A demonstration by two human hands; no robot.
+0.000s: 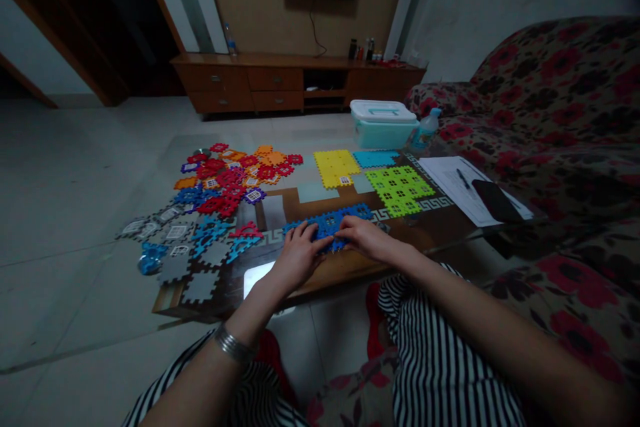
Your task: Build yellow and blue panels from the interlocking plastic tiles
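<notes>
On the glass table in front of me lies a panel of blue interlocking puzzle tiles (361, 212) with window-like cut-outs. My left hand (300, 252) rests on its left part, fingers curled over the tiles and thumb reaching toward the middle. With thumb and fingertips together, my right hand (364, 237) grips the panel's near edge, close to the left thumb. The fingertips partly hide the tiles between them. Just beyond are a lime-green joined panel (400, 187), a yellow panel (334, 165) with a small white window piece, and a light-blue panel (376, 159).
Loose red tiles (233, 177), orange tiles (270, 157) and grey tiles (175, 267) spread over the table's left side. At the back stand a lidded teal box (384, 133) and a bottle (426, 129). Papers (450, 187) with a pen and a dark phone (496, 201) lie right.
</notes>
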